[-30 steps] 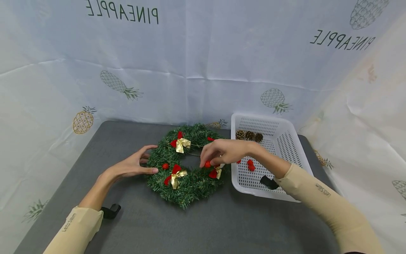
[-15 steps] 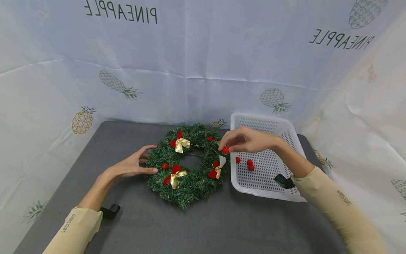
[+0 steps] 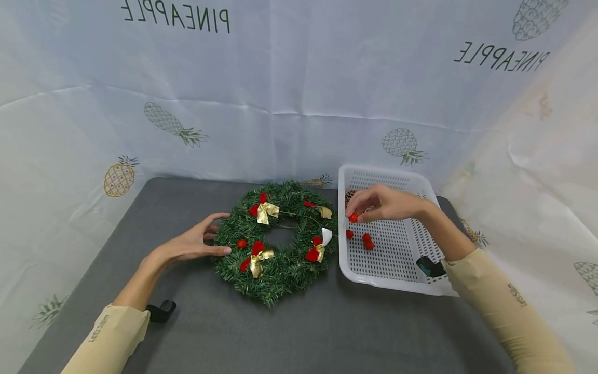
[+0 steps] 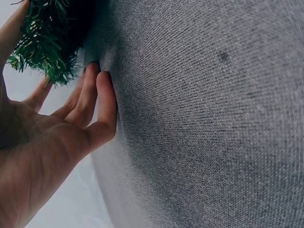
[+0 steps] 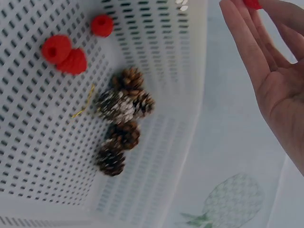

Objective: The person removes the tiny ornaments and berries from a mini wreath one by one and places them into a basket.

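Note:
A green Christmas wreath (image 3: 275,280) lies on the dark grey table, decorated with red-and-gold bows (image 3: 257,259) and a small red berry ornament (image 3: 241,243). My left hand (image 3: 198,241) holds its left side, thumb on the greenery and index finger at the rim. In the left wrist view, the other fingers (image 4: 107,102) bend beside the table surface. Over the left part of the white basket (image 3: 345,259), my right hand (image 3: 385,202) pinches another red berry ornament (image 3: 353,217) between thumb and fingertips. The right wrist view shows only its edge.
Several loose red berry ornaments (image 5: 56,49) lie in the basket, with pine cones (image 5: 124,135) grouped by its wall and a gold wire (image 5: 84,107). The basket's near-left rim stands close to the wreath. A pineapple-print curtain (image 3: 303,140) hangs behind the table.
My right hand has moved right from the wreath to above the basket, carrying the red berry ornament. My left hand has stayed at the wreath's left side.

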Demonstrator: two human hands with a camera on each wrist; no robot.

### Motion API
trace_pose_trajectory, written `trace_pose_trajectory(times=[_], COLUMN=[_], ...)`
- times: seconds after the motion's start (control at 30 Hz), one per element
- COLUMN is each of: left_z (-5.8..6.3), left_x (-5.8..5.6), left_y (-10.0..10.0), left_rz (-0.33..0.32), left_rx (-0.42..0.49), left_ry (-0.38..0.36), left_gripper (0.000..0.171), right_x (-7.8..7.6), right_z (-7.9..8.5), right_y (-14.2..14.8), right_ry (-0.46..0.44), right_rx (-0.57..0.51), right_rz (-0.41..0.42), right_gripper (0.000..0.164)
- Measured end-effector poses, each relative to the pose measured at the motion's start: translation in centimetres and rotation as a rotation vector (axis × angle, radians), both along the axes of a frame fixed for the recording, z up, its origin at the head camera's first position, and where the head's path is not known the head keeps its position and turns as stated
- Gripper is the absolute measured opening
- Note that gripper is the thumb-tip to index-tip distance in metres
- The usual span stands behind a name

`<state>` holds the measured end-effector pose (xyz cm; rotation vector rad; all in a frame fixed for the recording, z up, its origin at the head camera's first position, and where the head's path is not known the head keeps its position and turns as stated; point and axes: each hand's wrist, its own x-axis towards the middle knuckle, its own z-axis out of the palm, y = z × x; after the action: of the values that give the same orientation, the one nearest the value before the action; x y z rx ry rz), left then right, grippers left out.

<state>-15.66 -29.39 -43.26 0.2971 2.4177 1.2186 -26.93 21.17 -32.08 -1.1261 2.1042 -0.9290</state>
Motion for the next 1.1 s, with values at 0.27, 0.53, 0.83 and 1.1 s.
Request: trace_pose_trajectory(times=[0.27, 0.53, 0.83, 1.1], left_z=[0.0, 0.1, 0.1, 0.0], left_x=[0.0, -0.1, 0.0, 0.0], left_y=[0.0, -0.1, 0.0, 0.1], left_rz=[0.0, -0.001, 0.001, 0.0], left_rx=[0.0, -0.003, -0.009, -0.008], left_ry=[-0.003, -0.002, -0.001, 0.002], left_gripper=[0.1, 0.1, 0.101, 0.1], right_x=[-1.2, -1.5, -1.5, -1.5], right_z=[-1.4, -2.3, -3.4, -4.4], right_y=[1.4, 1.3, 0.5, 0.1], right_ry=[-0.004, -0.064, -0.178, -0.221], right_rx=[0.074, 0.121, 0.225, 0.253], right_rz=[0.018, 0.032, -0.007, 0.003], right_gripper=[0.023, 0.028, 0.027, 0.025])
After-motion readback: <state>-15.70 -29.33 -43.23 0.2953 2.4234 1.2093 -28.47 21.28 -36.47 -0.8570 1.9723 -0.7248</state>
